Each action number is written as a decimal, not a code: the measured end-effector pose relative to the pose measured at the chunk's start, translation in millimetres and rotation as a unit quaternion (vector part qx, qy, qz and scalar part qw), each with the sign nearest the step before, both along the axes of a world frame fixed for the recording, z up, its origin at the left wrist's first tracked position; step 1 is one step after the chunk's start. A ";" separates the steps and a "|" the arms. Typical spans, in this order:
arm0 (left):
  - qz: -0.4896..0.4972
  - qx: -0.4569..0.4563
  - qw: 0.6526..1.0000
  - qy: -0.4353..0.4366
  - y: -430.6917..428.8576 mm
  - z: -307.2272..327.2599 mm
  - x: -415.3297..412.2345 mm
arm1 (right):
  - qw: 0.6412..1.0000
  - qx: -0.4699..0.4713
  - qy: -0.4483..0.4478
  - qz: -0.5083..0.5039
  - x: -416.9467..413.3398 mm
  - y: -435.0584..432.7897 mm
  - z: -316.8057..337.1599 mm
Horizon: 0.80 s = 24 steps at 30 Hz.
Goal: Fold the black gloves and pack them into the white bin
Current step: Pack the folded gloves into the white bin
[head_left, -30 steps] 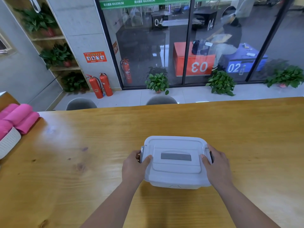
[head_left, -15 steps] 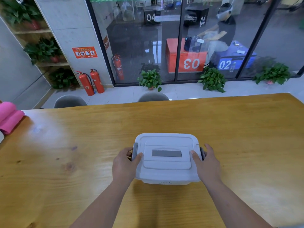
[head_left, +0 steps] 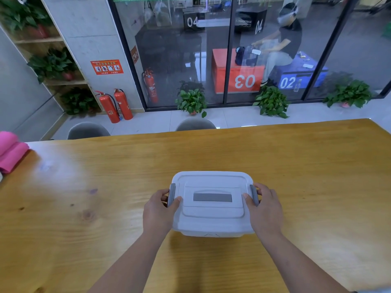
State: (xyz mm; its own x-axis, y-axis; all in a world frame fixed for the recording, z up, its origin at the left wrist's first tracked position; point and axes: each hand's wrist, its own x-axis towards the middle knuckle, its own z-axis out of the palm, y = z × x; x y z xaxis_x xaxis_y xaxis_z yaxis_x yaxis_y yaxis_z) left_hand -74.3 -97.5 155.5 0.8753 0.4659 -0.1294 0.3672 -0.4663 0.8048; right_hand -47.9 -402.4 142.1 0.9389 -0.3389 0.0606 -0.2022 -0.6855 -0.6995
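The white bin [head_left: 212, 218] sits on the wooden table [head_left: 306, 176] in front of me, its lid on, with a grey handle strip in the middle and a grey clip at each end. My left hand [head_left: 158, 210] grips the left clip, thumb on the lid and fingers curled round the clip's outer side. At the right end, my right hand [head_left: 264, 208] holds the other clip the same way. No black gloves are in view; the lid hides the bin's inside.
Pink rolled towels [head_left: 10, 153] lie at the table's far left edge. Two grey chair backs [head_left: 195, 124] stand behind the far edge. Beyond are potted plants, fire extinguishers [head_left: 115, 105] and a glass wall.
The view has shifted right, so the pink towels slid toward the left edge. Both hands stay at the bin's clips, the fingers now curled further round them.
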 end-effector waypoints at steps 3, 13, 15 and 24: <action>-0.005 0.002 1.000 0.004 0.7 1.2 1.0 | 1.000 -0.018 0.009 0.004 1.4 0.5 -0.2; 0.011 0.038 0.999 0.023 60.0 8.6 7.6 | 0.992 -0.067 0.061 0.089 31.4 58.2 12.1; 0.019 0.044 0.998 0.034 78.8 11.9 7.5 | 0.987 -0.073 0.065 0.125 37.8 75.2 15.7; 0.003 0.063 0.994 0.087 164.1 26.6 12.7 | 0.960 -0.147 0.101 0.215 59.2 145.3 33.5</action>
